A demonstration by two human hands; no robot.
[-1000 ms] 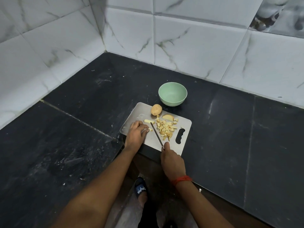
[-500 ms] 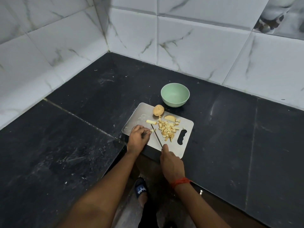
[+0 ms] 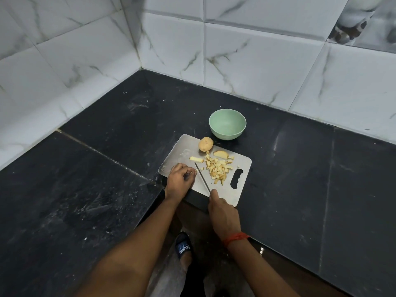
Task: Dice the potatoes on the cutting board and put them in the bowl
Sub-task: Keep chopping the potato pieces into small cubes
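Your left hand [image 3: 179, 179] pinches a small potato piece [image 3: 195, 172], steadying it against the knife [image 3: 202, 179] gripped in your right hand [image 3: 222, 213]. The dice [image 3: 217, 170] are heaped at the blade's 3 o'clock, probably for cutting room. The bowl [image 3: 227, 124] sits empty at 12 o'clock of the cutting board [image 3: 182, 153].

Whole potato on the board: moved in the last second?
No. The whole potato keeps its spot at the cutting board's far edge, with the same gap to the green bowl.
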